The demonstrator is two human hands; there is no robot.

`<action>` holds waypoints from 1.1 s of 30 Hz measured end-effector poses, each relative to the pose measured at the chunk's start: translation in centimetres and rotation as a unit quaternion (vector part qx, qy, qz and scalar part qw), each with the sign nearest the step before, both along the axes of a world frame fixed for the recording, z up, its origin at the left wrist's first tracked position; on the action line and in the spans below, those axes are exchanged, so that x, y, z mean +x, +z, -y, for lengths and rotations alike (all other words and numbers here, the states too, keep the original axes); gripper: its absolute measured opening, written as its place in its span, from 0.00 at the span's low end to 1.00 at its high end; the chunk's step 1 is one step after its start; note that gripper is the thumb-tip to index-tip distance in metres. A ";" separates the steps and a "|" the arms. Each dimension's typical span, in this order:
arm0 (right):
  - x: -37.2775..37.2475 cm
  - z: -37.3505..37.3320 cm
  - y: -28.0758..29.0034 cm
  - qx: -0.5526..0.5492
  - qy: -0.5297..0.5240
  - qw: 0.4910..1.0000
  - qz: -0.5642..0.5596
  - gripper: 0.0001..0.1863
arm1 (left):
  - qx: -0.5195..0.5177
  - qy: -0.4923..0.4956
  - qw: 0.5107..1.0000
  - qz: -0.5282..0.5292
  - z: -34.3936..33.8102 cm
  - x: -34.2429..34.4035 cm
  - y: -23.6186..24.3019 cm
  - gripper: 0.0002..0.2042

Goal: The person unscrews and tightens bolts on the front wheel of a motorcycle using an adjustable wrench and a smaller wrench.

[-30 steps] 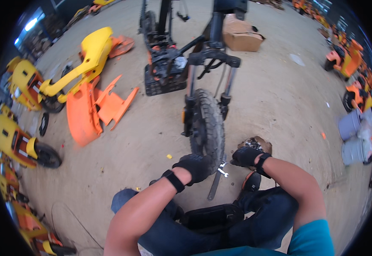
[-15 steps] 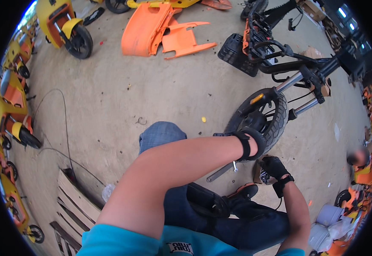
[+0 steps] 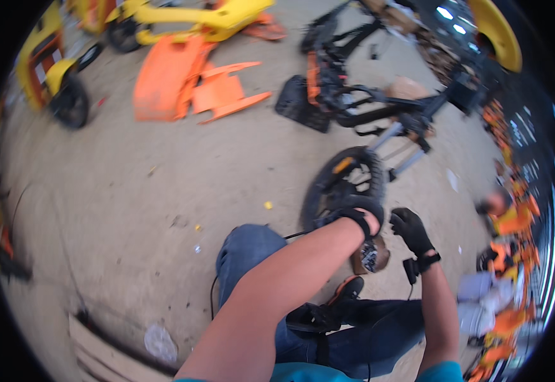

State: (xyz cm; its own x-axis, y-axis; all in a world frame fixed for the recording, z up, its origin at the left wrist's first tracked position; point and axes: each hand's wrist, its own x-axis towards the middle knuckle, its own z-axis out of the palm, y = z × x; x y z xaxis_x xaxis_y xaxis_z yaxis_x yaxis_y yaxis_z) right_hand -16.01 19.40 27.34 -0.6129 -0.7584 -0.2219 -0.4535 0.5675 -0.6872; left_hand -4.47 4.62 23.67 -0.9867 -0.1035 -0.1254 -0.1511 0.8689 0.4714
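A black electric bike [image 3: 379,108] stands in front of me with its front wheel [image 3: 338,184] turned toward my knees. My left hand [image 3: 361,211], in a black glove, is closed over the lower part of the tyre. My right hand [image 3: 411,230], also gloved in black with a wrist strap, hovers just right of the wheel with its fingers curled; the blur hides whether it holds anything. A brown shoe [image 3: 371,256] shows between my hands, below the wheel. My blue-jeaned knee [image 3: 245,254] is at the lower middle.
Orange plastic body panels [image 3: 188,89] lie on the dusty concrete at the upper left. Yellow ride-on vehicles [image 3: 61,83] stand beyond them. A black footplate [image 3: 298,105] leans by the bike. A wooden pallet [image 3: 109,356] is at the lower left, and orange vehicles [image 3: 513,223] crowd the right edge.
The view has swung, so the bike now sits at the upper right. My left hand stays on the tyre. My right hand has come up beside the wheel.
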 end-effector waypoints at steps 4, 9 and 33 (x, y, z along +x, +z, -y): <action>1.7 0.0 2.5 0.042 0.015 0.996 -0.080 0.22 | 0.025 0.016 1.000 0.000 1.0 -0.2 0.4 0.17; 4.2 -0.7 3.0 0.061 0.066 0.987 -0.133 0.25 | 0.046 0.029 0.998 -0.008 1.3 -0.3 0.2 0.17; 1.9 -4.7 -1.5 -0.102 -0.040 0.992 -0.066 0.46 | 0.006 0.122 0.965 -0.234 6.3 0.6 4.4 0.53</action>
State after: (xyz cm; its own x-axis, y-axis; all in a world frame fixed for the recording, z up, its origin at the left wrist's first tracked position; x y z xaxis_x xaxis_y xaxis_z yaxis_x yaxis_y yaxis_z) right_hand -14.12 24.07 25.87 -0.6866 -0.7269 0.0165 -0.5060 0.4613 -0.7288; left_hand -3.90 -1.72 28.05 -0.8821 -0.3411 0.3250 -0.1190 0.8288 0.5467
